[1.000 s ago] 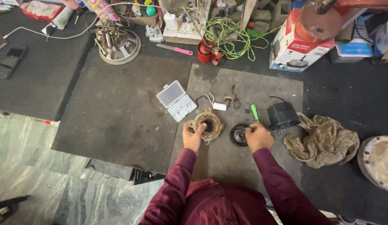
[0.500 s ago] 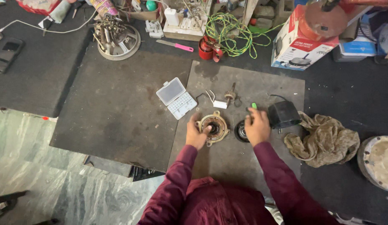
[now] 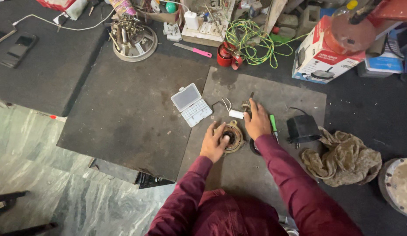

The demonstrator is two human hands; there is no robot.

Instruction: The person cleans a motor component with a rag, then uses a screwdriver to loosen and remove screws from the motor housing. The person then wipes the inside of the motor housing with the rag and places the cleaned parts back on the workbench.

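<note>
Maroon sleeves reach forward from the bottom edge over a grey mat (image 3: 273, 175) laid on the floor. On the left, well apart from the hands, a phone (image 3: 20, 49) lies on dark matting, and a round metal dish of bolts and parts (image 3: 132, 36) sits further up. Nearer in, an open clear plastic bit case (image 3: 191, 104) lies just left of the mat's edge. The left hand (image 3: 214, 142) is palm down with fingers curled over the near-left side of a small round motor winding (image 3: 232, 136), copper coloured with a metal centre, holding it down on the mat. The right hand (image 3: 257, 122) lies just beside it, palm down, fingers stretched forward and loosely spread; its fingertips reach a small metal part (image 3: 247, 105) near a white connector with thin wires (image 3: 235, 113), and whether it grips anything I cannot tell. A dark round piece (image 3: 254, 147) shows partly under that wrist. A green-handled screwdriver (image 3: 273, 126) lies just right of the hand, then a black plastic housing (image 3: 303, 128), then a crumpled tan rag (image 3: 343, 157). Behind, a red can (image 3: 224, 56), a pink-handled knife (image 3: 193, 50), tangled green and yellow wire (image 3: 251, 39) and a printed carton (image 3: 317, 57) crowd the far edge.
</note>
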